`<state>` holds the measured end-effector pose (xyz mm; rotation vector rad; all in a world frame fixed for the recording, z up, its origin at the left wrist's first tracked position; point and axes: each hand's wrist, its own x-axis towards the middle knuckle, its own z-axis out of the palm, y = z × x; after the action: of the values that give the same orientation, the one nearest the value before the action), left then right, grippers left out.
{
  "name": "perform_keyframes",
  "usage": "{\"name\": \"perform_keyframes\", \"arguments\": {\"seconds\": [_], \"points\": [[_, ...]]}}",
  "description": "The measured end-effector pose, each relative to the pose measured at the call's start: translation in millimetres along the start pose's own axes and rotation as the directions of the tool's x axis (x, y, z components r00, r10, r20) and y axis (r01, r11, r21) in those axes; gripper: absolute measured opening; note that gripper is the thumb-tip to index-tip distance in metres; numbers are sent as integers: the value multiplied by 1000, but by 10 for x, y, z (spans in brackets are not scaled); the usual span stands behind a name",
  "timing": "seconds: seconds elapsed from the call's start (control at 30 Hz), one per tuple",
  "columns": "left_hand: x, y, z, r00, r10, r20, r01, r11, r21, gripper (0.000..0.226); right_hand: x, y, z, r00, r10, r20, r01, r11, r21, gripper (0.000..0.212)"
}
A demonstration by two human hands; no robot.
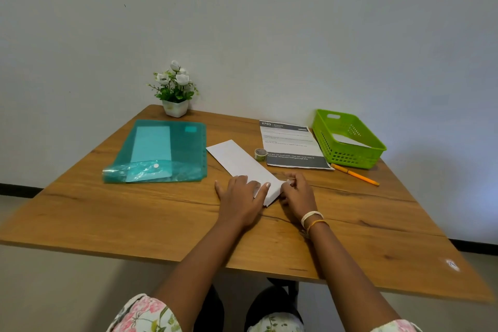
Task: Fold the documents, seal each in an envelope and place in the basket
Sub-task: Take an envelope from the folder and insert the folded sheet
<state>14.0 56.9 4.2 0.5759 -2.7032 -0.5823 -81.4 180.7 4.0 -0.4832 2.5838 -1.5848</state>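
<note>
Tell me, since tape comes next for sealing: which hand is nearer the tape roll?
Right. The right hand holds the envelope's near end, just below the tape roll. The left hand presses the envelope further left, farther from the roll.

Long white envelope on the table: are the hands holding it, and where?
Yes, at its near end. The left hand presses flat on the long white envelope; the right hand pinches the near corner.

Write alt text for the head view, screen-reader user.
A person's left hand presses flat on a white envelope on a wooden table while the right hand pinches its near end. Behind lie a printed document, tape roll, orange pencil, green basket and teal folder.
</note>
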Motion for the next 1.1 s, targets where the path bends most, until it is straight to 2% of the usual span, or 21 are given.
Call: {"name": "perform_keyframes", "arguments": {"seconds": [0.17,0.37,0.47,0.57,0.7,0.87,0.93,1.0,1.1], "points": [[-10,25,-21,999,-14,38,12,999,49,55,-33,-25,39,989,-83,-120,61,982,-180,36],[-21,31,-34,995,45,85,-55,990,126,56,-59,-11,116,978,-101,-182,2,880,-476,41],[-10,27,-29,990,89,110,-104,984,142,47,-60,-12,116,971,-102,-214,-18,867,-498,28],[28,18,-21,976,184,114,-198,971,130,37,-76,-58,113,966,-150,-210,24,861,-508,13],[38,16,10,963,205,176,-228,966,123,35,-118,-2,110,945,-289,-152,150,798,-584,16],[26,26,17,971,182,157,-191,981,45,34,-181,50,65,940,-287,-183,125,792,-598,24],[13,6,19,971,190,146,-196,980,28,34,-174,26,77,953,-262,-153,115,778,-617,25],[4,-16,27,968,211,134,-215,976,18,34,-134,-35,41,979,-175,-107,72,782,-619,27],[20,-24,14,961,249,124,-254,967,25,35,39,-218,-82,993,114,-19,-104,816,-568,35]]}}
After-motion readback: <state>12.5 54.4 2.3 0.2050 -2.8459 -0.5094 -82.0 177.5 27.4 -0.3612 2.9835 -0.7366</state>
